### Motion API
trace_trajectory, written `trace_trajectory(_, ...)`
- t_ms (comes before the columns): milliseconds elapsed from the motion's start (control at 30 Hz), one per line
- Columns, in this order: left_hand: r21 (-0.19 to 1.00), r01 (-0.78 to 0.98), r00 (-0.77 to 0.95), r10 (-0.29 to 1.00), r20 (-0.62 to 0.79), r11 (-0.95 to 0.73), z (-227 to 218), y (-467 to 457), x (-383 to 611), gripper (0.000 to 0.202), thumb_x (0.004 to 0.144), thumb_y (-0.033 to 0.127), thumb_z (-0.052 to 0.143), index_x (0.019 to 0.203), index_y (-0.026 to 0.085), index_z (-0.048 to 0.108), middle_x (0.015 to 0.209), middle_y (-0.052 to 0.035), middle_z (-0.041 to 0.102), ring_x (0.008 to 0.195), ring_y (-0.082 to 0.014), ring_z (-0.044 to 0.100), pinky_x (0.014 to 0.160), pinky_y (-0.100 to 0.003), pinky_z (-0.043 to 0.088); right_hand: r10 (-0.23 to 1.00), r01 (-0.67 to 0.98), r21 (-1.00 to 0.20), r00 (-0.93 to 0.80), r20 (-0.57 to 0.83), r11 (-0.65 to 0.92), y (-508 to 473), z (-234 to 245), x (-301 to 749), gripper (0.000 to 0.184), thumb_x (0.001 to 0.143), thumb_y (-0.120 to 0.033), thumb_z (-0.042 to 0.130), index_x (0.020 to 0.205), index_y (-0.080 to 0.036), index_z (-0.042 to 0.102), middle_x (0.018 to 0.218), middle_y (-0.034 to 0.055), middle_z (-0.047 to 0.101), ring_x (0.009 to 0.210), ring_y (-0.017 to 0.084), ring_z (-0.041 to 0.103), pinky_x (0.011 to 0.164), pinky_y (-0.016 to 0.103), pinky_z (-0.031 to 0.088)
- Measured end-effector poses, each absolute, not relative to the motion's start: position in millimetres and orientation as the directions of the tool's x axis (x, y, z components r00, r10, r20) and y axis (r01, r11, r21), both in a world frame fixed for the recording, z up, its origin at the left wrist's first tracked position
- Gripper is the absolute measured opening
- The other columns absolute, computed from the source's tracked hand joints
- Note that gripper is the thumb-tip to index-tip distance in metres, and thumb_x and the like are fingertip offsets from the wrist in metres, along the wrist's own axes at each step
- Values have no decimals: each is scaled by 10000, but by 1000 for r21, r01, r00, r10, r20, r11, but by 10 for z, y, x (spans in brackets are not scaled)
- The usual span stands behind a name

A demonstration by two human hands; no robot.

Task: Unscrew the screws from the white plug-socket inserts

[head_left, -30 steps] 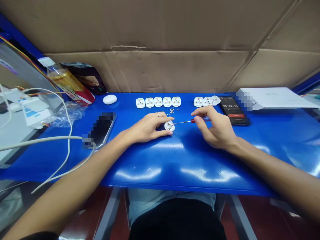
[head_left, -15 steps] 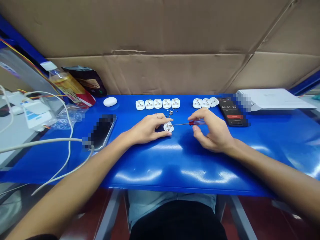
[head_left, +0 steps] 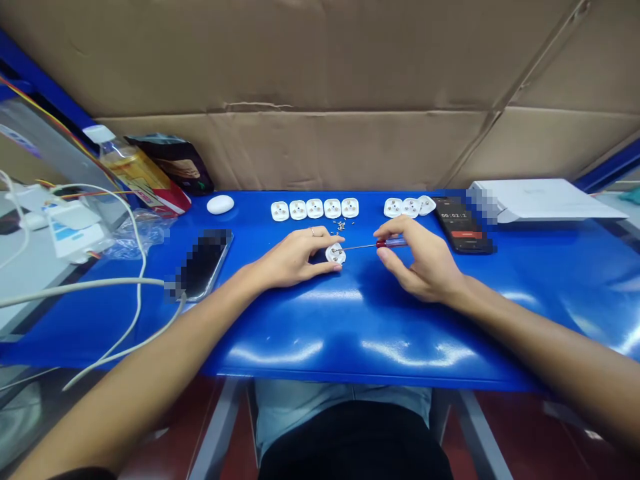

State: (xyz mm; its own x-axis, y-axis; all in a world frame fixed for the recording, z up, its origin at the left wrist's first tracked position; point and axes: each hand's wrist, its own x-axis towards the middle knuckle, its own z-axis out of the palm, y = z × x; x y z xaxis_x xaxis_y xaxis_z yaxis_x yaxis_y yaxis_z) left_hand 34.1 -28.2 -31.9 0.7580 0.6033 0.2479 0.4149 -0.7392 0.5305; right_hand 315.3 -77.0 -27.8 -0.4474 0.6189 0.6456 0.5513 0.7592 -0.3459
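Observation:
My left hand point(head_left: 295, 257) pinches a small white plug part point(head_left: 335, 254) against the blue table point(head_left: 320, 320). My right hand point(head_left: 417, 260) grips a red-handled screwdriver point(head_left: 385, 245), held nearly level, its thin shaft reaching left to the part. A little pile of tiny screws point(head_left: 341, 225) lies just behind my left hand. Farther back, several white plug parts point(head_left: 315, 209) stand in a row, with a second group of three white plug parts point(head_left: 409, 207) to their right.
A black phone showing a timer point(head_left: 459, 223) lies right of the plugs, another phone point(head_left: 203, 261) at the left with white cables point(head_left: 120, 300). A white oval case point(head_left: 220, 204), a bottle point(head_left: 133, 170), a dark bag point(head_left: 175, 160), a white box point(head_left: 540, 199) and cardboard wall point(head_left: 320, 93) line the back.
Both hands stay on the plug part and screwdriver. My right-hand fingers have shifted slightly round the handle; the timer has counted on.

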Motion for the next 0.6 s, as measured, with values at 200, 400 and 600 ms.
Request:
trace_trajectory(200,516,426,761,603,241,-743,-314,-281,343,514,995,450,740,1427,179,690,1150,-89,738,1000,-231,706,921,-336,539,594,566,-297,-462,659,769,-767,-277,3163,133,1009,-165,576,1112,-231,629,1006,87,754,892,253,735,772,404,612)
trace_trajectory(400,514,424,763,600,240,-746,-317,-280,337,527,999,472,731,1432,175,685,1151,-91,735,983,-224,698,917,-335,539,557,531,-268,-513,653,804,-793,-255,3155,248,955,-146,588,1190,-223,612,1059,102,740,947,269,722,825,445,617)
trace_trajectory(600,525,434,760,610,224,-732,-310,-279,336,548,995,502,726,1433,175,688,1144,-92,735,953,-227,695,874,-336,540,644,608,-322,-436,629,726,-793,-261,3146,117,1036,-225,555,1111,-240,642,1007,79,783,878,251,760,771,407,636)
